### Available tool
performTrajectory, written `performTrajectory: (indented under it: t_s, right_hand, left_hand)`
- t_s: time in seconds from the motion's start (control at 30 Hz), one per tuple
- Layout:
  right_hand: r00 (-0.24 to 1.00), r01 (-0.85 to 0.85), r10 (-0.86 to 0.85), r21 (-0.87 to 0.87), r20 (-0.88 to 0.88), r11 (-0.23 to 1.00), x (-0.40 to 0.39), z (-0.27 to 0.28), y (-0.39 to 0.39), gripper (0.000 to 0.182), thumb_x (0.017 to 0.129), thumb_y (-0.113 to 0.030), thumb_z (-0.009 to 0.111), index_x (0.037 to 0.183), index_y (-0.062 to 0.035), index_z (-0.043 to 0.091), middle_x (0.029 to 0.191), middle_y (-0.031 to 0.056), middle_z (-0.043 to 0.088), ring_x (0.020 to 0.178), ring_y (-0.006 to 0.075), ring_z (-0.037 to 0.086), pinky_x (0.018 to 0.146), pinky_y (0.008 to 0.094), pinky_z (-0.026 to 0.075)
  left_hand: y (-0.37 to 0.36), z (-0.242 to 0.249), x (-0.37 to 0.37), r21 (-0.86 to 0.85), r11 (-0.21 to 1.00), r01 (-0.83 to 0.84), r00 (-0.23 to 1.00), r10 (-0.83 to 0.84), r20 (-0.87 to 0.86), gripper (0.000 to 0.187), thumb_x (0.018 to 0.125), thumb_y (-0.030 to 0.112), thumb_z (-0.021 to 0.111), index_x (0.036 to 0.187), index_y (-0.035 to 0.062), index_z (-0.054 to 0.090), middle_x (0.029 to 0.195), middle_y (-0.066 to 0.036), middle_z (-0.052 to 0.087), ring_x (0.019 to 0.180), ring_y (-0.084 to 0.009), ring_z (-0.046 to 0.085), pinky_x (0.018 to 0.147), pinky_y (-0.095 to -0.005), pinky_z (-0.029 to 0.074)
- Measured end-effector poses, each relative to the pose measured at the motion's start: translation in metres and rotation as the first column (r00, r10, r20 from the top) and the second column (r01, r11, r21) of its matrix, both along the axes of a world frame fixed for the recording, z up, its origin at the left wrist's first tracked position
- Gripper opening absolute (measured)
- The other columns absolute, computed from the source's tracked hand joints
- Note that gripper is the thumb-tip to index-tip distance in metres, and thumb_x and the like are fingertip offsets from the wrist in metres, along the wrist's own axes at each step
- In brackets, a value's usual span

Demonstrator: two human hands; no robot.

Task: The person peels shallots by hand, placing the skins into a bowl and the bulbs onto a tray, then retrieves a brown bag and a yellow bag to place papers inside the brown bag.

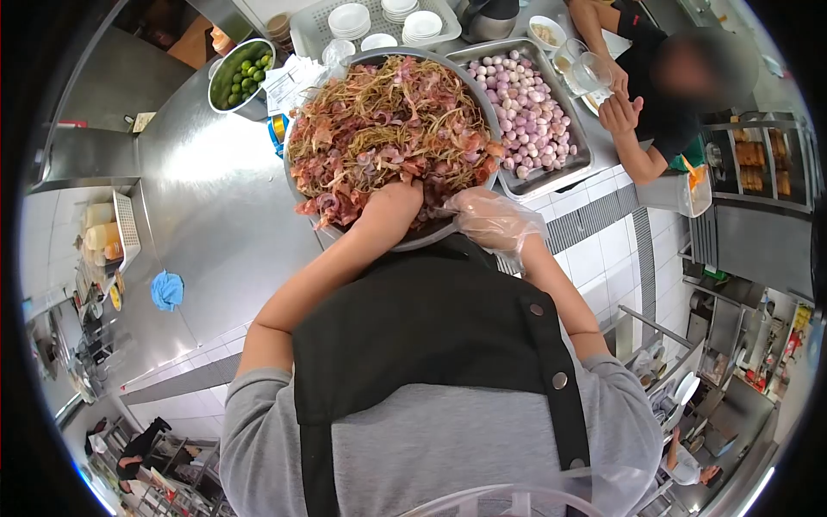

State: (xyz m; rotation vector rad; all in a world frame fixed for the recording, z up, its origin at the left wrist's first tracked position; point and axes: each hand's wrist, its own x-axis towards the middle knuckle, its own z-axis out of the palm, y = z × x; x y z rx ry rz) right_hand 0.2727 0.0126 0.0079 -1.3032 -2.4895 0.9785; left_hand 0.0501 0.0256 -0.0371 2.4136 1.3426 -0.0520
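Observation:
A large round metal bowl (290, 172) in front of me is heaped with reddish shallot skins and dry, stringy stalks (392, 129). Bare, my left hand (398, 207) is sunk into the near side of this heap, its fingers curled and mostly hidden. My right hand (484, 215) wears a loose clear plastic glove and bends inward over the bowl's near right rim. Its fingers are curled too, close to the left hand; what either hand grips is hidden. Right of the bowl, peeled shallots (525, 112) fill a rectangular steel tray (564, 177).
A pot (226, 108) of green limes and some papers (289, 84) stand left of the bowl. Behind are a white crate (310, 34) and stacked white bowls (349, 19). A blue cloth (167, 291) lies on the steel counter (207, 198). Another person's hand (620, 112) is at the right.

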Motion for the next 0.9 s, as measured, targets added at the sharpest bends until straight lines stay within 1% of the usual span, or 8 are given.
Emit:
performTrajectory:
  t_s: [0.17,0.27,0.33,0.4,0.47,0.63,0.87,0.9]
  right_hand:
    - [0.971,0.146,-0.186,-0.244,-0.148,0.959,-0.012,0.038,0.015,0.025,0.095,-0.023,0.059,0.106,-0.0035,0.072,0.087,0.0153,0.068,0.089,0.0315,0.069,0.079,0.0389,0.054]
    - [0.78,0.29,-0.563,-0.639,-0.274,0.712,-0.021,0.066,0.02,0.034,0.102,-0.032,0.056,0.108,-0.0033,0.073,0.077,0.006,0.062,0.065,0.0162,0.061,0.059,0.0295,0.048]
    - [0.445,0.121,-0.792,-0.848,-0.419,0.516,-0.027,0.069,0.021,0.039,0.104,-0.033,0.05,0.112,-0.0012,0.073,0.071,-0.0018,0.056,0.057,0.005,0.045,0.051,0.0216,0.035]
    - [0.432,0.093,-0.773,-0.83,-0.464,0.55,-0.034,0.059,0.022,0.039,0.104,-0.031,0.051,0.116,0.0018,0.069,0.073,-0.0025,0.054,0.055,0.0044,0.043,0.049,0.0209,0.031]
    - [0.407,-0.131,-0.838,-0.931,-0.363,0.34,-0.042,0.047,0.018,0.038,0.103,-0.026,0.053,0.128,0.001,0.062,0.079,-0.0025,0.054,0.055,0.0046,0.044,0.05,0.0209,0.032]
    - [0.555,-0.099,-0.737,-0.911,-0.384,0.4,-0.057,0.02,-0.004,0.048,0.097,-0.012,0.054,0.144,-0.0037,0.049,0.086,0.0025,0.055,0.057,0.008,0.048,0.052,0.0223,0.04]
    - [0.518,0.071,-0.731,-0.829,-0.444,0.554,-0.047,0.041,0.012,0.047,0.096,-0.013,0.056,0.143,-0.006,0.053,0.081,-0.0011,0.053,0.057,0.004,0.044,0.051,0.0195,0.037]
    - [0.519,0.078,-0.745,-0.845,-0.419,0.529,-0.045,0.045,0.015,0.046,0.096,-0.019,0.061,0.138,-0.0014,0.057,0.089,0.0031,0.062,0.067,0.0101,0.057,0.06,0.0251,0.047]
  left_hand:
    - [-0.001,0.02,-0.011,-0.04,0.997,-0.061,0.983,0.067,0.171,0.023,0.088,0.007,0.059,0.109,-0.0026,0.06,0.098,-0.023,0.063,0.092,-0.0431,0.065,0.078,-0.0499,0.054]
    - [-0.005,0.042,-0.014,-0.048,0.988,-0.149,0.932,0.157,0.327,0.024,0.092,0.018,0.065,0.106,-0.0016,0.061,0.098,-0.022,0.065,0.093,-0.0427,0.064,0.079,-0.0495,0.052]
    - [-0.001,0.044,-0.021,-0.065,0.968,-0.242,0.855,0.244,0.458,0.03,0.093,0.025,0.065,0.102,-0.0031,0.06,0.091,-0.022,0.067,0.089,-0.0447,0.065,0.076,-0.0526,0.05]
    - [-0.005,0.055,-0.025,-0.126,0.956,-0.265,0.821,0.292,0.49,0.031,0.094,0.023,0.065,0.106,-0.005,0.06,0.09,-0.024,0.068,0.087,-0.0448,0.065,0.075,-0.0506,0.049]
    - [-0.013,0.065,-0.027,-0.281,0.885,-0.371,0.628,0.462,0.626,0.031,0.097,0.02,0.064,0.113,-0.0056,0.06,0.091,-0.025,0.068,0.088,-0.0441,0.066,0.076,-0.0464,0.05]
    - [-0.018,0.054,-0.039,-0.443,0.819,-0.364,0.526,0.573,0.628,0.029,0.092,0.02,0.071,0.108,-0.0036,0.066,0.09,-0.014,0.071,0.079,-0.0212,0.062,0.078,-0.0339,0.049]
    - [-0.029,0.037,-0.041,-0.465,0.82,-0.333,0.497,0.572,0.652,0.035,0.092,0.018,0.072,0.119,-0.0032,0.066,0.111,-0.014,0.069,0.097,-0.021,0.066,0.091,-0.0333,0.05]
    - [-0.027,0.044,-0.042,-0.459,0.821,-0.339,0.494,0.571,0.656,0.035,0.092,0.018,0.072,0.119,-0.0032,0.066,0.111,-0.014,0.069,0.097,-0.021,0.066,0.091,-0.0333,0.05]
